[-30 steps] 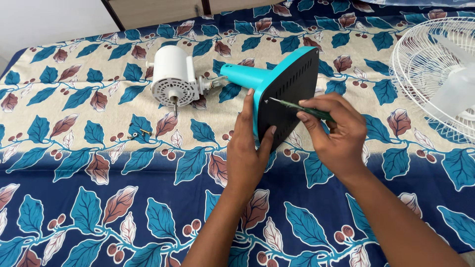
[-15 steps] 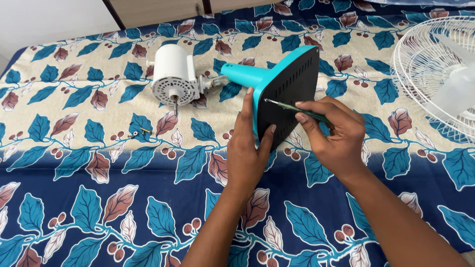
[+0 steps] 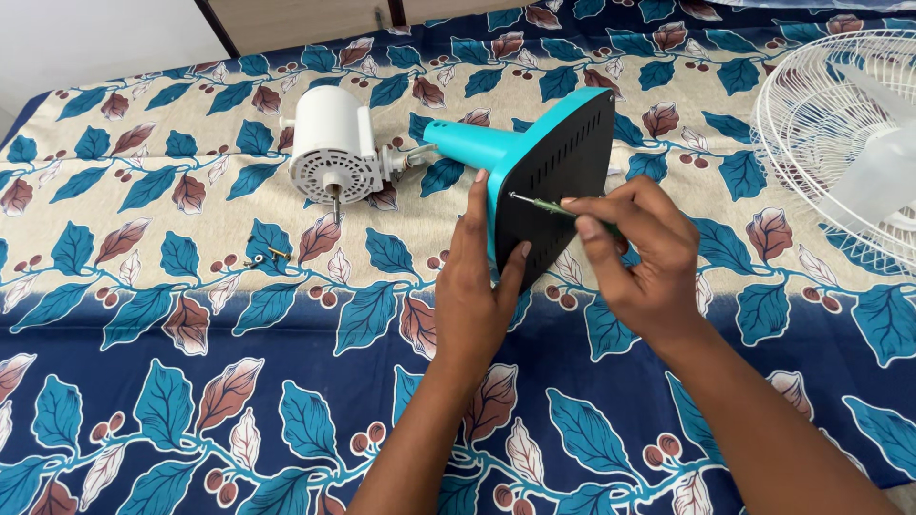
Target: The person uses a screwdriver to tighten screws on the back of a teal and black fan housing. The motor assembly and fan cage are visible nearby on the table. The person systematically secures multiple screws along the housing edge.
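Leaf-print cloth [image 3: 191,381], L hand [image 3: 477,296] gripping fan base [image 3: 553,181], R hand [image 3: 639,253] pinching screwdriver [image 3: 544,204]

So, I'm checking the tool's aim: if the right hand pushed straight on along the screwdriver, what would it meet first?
Probably the black base plate: the right hand points its screwdriver left, with the tip already at the plate near the left hand.
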